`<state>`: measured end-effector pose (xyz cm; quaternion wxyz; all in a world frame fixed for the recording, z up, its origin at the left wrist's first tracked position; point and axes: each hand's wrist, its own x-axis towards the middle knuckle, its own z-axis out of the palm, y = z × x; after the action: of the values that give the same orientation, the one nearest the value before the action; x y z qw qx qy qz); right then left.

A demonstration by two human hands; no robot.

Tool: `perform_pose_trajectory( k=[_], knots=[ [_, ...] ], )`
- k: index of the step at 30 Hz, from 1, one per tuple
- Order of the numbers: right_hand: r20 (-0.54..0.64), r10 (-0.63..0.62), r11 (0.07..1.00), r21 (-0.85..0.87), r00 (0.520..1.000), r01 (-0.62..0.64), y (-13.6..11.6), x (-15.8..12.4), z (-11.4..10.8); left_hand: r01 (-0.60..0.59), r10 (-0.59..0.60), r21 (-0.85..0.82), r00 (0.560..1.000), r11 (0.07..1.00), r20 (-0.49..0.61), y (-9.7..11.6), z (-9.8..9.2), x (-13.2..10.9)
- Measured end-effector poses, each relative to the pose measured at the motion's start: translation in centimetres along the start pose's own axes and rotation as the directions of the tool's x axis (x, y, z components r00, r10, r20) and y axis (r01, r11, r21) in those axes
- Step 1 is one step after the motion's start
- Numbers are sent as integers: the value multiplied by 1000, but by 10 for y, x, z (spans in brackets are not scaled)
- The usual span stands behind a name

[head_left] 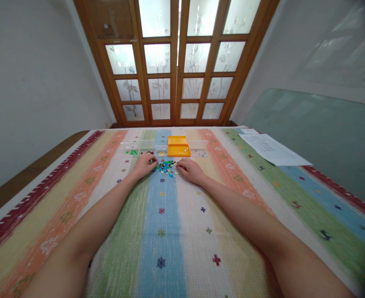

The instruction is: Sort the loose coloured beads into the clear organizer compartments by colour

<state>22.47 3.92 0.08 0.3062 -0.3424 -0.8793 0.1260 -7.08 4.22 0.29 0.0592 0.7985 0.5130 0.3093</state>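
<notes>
striped tabletop point(162, 223): loose pieces point(166, 166) between curled hands point(144, 164) point(190, 169), grasp cannot be determined; far clear tray point(139, 146), long axis left to right.

Facing wooden doors point(174, 74), upper centre of frame; frosted panes point(198, 58) with plant designs, bright light through them. Brown sheet point(111, 18) over top-left pane. Plain pale walls point(39, 82) either side of me, glossy greenish panel point(319, 128) at right. Striped, patterned cloth point(160, 248) fills my lower frame.
</notes>
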Motion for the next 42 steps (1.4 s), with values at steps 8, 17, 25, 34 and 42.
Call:
perform_pose_trajectory(
  k=[8, 17, 25, 34, 42],
  knots=[
    [6, 1, 1000, -1, 1000, -1, 4, 0, 2, 220, -274, -455, 960, 863, -57, -11, 4, 3],
    [3, 4, 1000, -2, 1000, -4, 4, 0, 2, 311, -520, -717, 850, 623, -83, -23, 2, 7],
    [0, 2, 1000, 2, 1000, -2, 3, 0, 2, 334, -652, -816, 756, 472, -68, -31, 0, 8],
    [8, 1, 1000, -1, 1000, -1, 2, 0, 0, 316, -711, -864, 700, 392, -67, -38, -2, 8],
    [11, 6, 1000, 0, 1000, -6, 4, 0, 2, 340, -744, -861, 665, 377, -63, -40, 0, 11]
  ],
)
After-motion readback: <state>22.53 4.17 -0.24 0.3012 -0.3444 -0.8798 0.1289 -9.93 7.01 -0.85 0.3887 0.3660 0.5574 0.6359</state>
